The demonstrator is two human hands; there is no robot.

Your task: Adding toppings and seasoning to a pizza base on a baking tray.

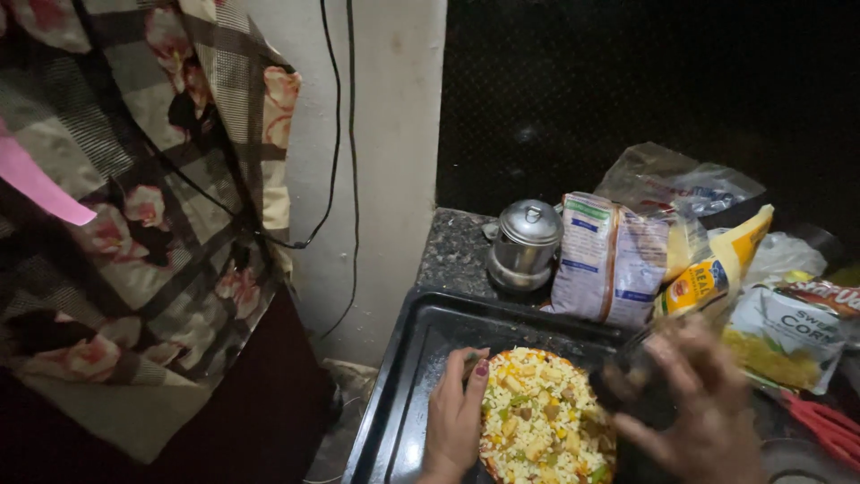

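A round pizza point(542, 421) topped with grated cheese and bits of vegetable lies in a black baking tray point(403, 394) on a dark stone counter. My left hand point(455, 417) rests flat on the tray, its fingers against the pizza's left edge. My right hand point(703, 403) is blurred over the pizza's right side and grips a dark object point(627, 390) that I cannot make out.
Behind the tray stand a small steel lidded pot point(526, 242), a clear bag of grain point(609, 260), a yellow packet point(712, 269) and a corn packet point(784, 336). Red handles point(824, 426) lie at right. A floral cloth point(134, 206) hangs at left beside a white wall with cables.
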